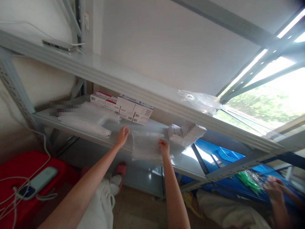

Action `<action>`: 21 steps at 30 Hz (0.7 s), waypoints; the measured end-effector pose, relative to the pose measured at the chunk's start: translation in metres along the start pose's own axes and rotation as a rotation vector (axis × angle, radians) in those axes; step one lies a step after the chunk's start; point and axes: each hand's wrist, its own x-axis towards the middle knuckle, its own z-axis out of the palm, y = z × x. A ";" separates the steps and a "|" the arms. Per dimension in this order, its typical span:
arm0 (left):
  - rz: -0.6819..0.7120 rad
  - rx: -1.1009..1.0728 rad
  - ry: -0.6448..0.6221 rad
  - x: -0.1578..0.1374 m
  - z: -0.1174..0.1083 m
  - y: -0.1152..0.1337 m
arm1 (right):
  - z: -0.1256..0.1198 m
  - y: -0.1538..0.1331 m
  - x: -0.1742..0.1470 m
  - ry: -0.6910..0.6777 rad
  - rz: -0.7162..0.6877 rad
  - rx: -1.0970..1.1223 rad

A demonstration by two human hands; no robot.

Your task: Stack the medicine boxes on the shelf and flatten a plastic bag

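Note:
A clear plastic bag lies flat over the front part of the middle shelf, its lower side reaching the shelf's edge. My right hand is closed on this bag near its upper right side. Just left of the bag is my left hand, its fingers curled together and apart from the bag's edge; whether anything small is between them I cannot make out. Further left lies a stack of clear plastic bags. To the right of my right hand, small white boxes in clear plastic rest on the shelf.
White printed boxes stand behind my hands. Above runs the upper shelf, with a crumpled plastic bag. A red stool holds a power bank and cables. At right, another person's hands work near blue bins.

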 end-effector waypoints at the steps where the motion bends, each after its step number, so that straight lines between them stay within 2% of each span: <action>1: 0.003 0.003 0.010 0.000 0.000 0.000 | 0.002 -0.003 0.006 0.042 0.005 -0.033; 4: 0.011 0.011 0.015 -0.002 0.001 0.002 | 0.007 -0.013 0.020 0.104 0.025 -0.139; 8: 0.070 0.047 -0.066 -0.005 -0.002 0.005 | 0.005 -0.019 0.016 0.043 0.025 -0.261; 11: 0.238 0.143 -0.257 -0.011 -0.005 0.008 | -0.013 -0.014 0.000 0.009 0.006 -0.336; 14: 0.408 0.236 -0.446 -0.019 -0.007 0.011 | -0.041 -0.003 -0.021 -0.114 -0.117 -0.478; 17: 0.444 0.318 -0.482 -0.025 -0.006 0.011 | -0.064 0.007 -0.038 -0.250 -0.276 -0.634; 21: 0.391 0.371 -0.456 -0.028 -0.005 0.011 | -0.077 0.015 -0.053 -0.212 -0.312 -0.682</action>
